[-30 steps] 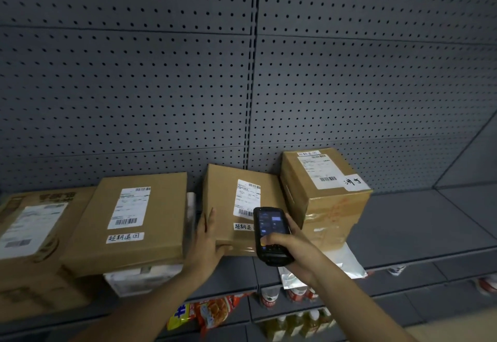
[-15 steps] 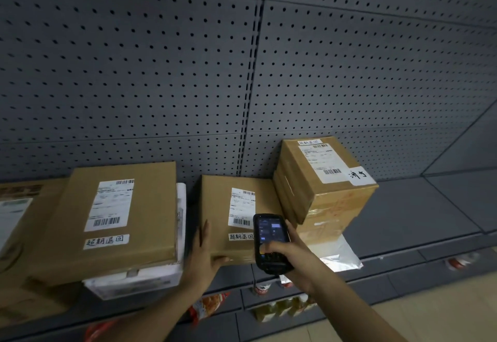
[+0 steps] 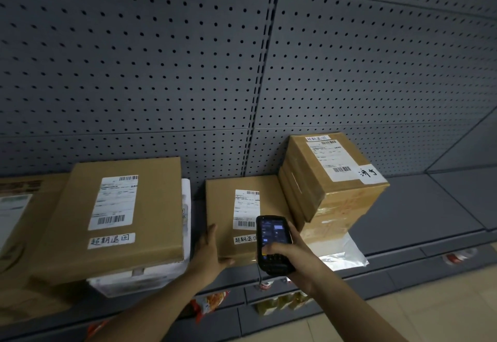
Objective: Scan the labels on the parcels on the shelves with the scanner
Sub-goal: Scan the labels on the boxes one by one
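A flat brown parcel [image 3: 223,207] lies on the grey shelf [image 3: 419,207], its white label [image 3: 246,208] facing up. My left hand [image 3: 211,254] holds its front left corner, thumb under the front edge. My right hand [image 3: 291,254] grips a black handheld scanner [image 3: 271,245], thumb on its keys, screen lit, its top end over the label's barcode. To the right stands a taller taped box [image 3: 336,180] with a label on top. On the left lies a wide flat parcel [image 3: 121,215] with its own label.
A white packet [image 3: 139,280] lies under the wide parcel, and another brown box [image 3: 18,215] sits at the far left. A silver bag [image 3: 341,255] pokes out under the tall box. Snack packs and bottles fill the lower shelf [image 3: 277,301]. Grey pegboard [image 3: 242,59] backs the shelf.
The view has swung slightly right and down. The scanner stays over the middle parcel's label, and my left hand keeps its hold on the parcel's corner.
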Motion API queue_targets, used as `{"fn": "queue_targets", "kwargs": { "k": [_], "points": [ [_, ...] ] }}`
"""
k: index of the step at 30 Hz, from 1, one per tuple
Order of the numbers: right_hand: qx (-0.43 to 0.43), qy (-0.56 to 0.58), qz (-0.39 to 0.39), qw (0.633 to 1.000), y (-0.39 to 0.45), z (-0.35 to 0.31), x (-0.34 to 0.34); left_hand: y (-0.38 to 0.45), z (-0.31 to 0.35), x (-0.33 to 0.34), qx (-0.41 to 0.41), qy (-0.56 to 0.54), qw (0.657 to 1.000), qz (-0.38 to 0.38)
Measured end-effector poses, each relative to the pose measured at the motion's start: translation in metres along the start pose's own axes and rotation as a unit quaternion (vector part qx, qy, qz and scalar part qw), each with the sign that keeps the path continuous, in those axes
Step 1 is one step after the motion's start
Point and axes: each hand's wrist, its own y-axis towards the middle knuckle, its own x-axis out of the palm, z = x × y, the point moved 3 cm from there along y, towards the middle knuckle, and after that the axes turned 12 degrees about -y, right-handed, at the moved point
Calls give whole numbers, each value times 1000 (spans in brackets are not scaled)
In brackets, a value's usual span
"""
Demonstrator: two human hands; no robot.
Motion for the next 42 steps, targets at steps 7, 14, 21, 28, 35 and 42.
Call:
{"fn": "queue_targets", "kwargs": {
  "k": [7,14,21,28,35,42],
  "points": [
    [-39,-4,-10,999,-3,-15,9,-10,21,-2,36,39,998,18],
    [-35,21,-29,999,0,-35,30,-43,63,-48,241,66,959,132],
    [-28,36,-76,996,10,-54,76,-54,58,-147,231,91,925,288],
    [-8,0,-74,997,19,-62,128,-72,-10,-233,98,128,940,301],
    [-17,-13,-103,994,21,-66,163,-107,-60,-265,-14,167,969,181],
    [-35,-17,-72,997,15,-67,182,-121,-77,-266,-4,117,984,133]
  ]
}}
